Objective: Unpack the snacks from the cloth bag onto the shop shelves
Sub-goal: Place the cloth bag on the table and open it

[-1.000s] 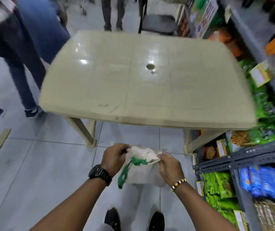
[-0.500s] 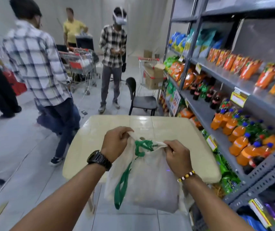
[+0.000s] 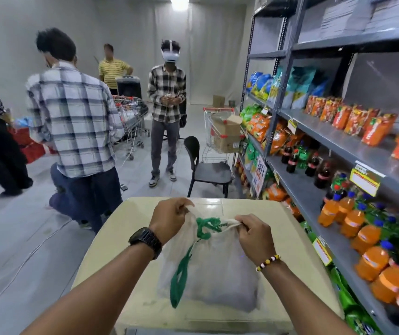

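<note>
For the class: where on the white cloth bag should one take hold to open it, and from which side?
Pinch the bunched top hem of the cloth bag, either side of the mouth, coming from above. It sits mouth-up on the table, its body soft and bulging; the left hand and right hand grip there.

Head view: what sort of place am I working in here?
Most likely a small grocery shop, possibly a mock-up: metal shelves stocked with snack packets and orange soda bottles, price tags on the shelf edges, and a shopping trolley in the aisle.
</note>
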Action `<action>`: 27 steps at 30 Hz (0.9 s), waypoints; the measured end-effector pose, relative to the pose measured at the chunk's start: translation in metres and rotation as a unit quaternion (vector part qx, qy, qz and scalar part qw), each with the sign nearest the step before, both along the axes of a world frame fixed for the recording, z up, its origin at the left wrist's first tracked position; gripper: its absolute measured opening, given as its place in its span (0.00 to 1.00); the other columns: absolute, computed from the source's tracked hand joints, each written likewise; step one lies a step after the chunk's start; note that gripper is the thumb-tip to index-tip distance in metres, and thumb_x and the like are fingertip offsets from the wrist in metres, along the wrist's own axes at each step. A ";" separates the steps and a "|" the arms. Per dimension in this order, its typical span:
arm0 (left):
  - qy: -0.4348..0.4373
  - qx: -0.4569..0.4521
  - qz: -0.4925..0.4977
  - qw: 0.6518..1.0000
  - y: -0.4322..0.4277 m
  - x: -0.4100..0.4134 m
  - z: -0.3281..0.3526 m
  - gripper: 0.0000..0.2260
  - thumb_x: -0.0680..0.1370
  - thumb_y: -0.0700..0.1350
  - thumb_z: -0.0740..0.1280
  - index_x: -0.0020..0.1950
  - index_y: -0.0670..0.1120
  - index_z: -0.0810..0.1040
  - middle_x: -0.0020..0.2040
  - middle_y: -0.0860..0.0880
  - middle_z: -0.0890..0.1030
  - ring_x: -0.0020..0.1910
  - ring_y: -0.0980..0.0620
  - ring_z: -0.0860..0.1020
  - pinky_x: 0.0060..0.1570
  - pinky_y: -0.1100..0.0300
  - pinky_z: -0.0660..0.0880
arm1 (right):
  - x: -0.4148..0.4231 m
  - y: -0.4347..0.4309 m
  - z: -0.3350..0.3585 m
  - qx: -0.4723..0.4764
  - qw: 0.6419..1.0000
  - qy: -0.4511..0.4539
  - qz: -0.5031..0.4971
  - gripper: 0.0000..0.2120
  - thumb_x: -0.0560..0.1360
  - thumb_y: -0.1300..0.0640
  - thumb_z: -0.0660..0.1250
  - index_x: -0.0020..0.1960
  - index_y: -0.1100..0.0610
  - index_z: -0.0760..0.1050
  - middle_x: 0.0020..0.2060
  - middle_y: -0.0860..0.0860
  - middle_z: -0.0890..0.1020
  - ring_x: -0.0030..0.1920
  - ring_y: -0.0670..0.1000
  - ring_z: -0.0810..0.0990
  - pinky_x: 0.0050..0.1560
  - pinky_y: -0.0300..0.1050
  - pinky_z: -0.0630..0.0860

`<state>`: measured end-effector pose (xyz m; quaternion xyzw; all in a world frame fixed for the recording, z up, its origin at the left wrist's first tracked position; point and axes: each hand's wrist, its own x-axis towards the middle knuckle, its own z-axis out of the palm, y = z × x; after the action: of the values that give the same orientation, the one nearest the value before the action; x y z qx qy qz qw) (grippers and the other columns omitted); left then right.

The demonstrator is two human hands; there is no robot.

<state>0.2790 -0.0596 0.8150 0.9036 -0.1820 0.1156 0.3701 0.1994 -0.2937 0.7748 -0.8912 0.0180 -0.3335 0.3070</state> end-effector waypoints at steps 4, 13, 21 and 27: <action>0.047 0.014 0.018 0.999 -0.024 0.030 -0.030 0.13 0.74 0.35 0.66 0.49 0.50 0.85 0.50 0.52 0.86 0.49 0.53 0.82 0.51 0.63 0.75 | 0.038 -0.026 -0.029 -0.002 0.997 0.069 0.028 0.12 0.67 0.67 0.65 0.46 0.60 0.84 0.40 0.54 0.85 0.41 0.54 0.83 0.44 0.32 0.70; 0.141 0.064 0.043 0.987 -0.068 0.079 -0.103 0.13 0.73 0.35 0.67 0.51 0.49 0.85 0.50 0.51 0.86 0.50 0.50 0.82 0.49 0.63 0.75 | 0.089 -0.078 -0.098 0.028 0.980 0.191 0.040 0.12 0.70 0.70 0.66 0.47 0.60 0.84 0.42 0.56 0.85 0.44 0.59 0.83 0.45 0.46 0.77; 0.207 0.146 0.032 0.967 -0.077 0.114 -0.144 0.14 0.74 0.36 0.64 0.51 0.52 0.83 0.49 0.52 0.85 0.48 0.49 0.81 0.46 0.57 0.77 | 0.124 -0.095 -0.130 -0.032 0.943 0.327 0.050 0.12 0.73 0.65 0.63 0.50 0.57 0.83 0.45 0.56 0.83 0.48 0.59 0.82 0.48 0.47 0.75; 0.253 0.217 -0.005 0.943 -0.067 0.131 -0.170 0.11 0.77 0.42 0.63 0.55 0.54 0.81 0.54 0.52 0.84 0.51 0.49 0.80 0.49 0.56 0.77 | 0.134 -0.094 -0.140 -0.041 0.914 0.401 0.050 0.15 0.71 0.65 0.63 0.54 0.56 0.82 0.51 0.56 0.82 0.54 0.58 0.80 0.55 0.44 0.75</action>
<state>0.4102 -0.1269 0.6446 0.9605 -0.1078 -0.1613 0.1996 0.3337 -0.3873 0.6344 -0.9616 0.0811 0.0674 0.2536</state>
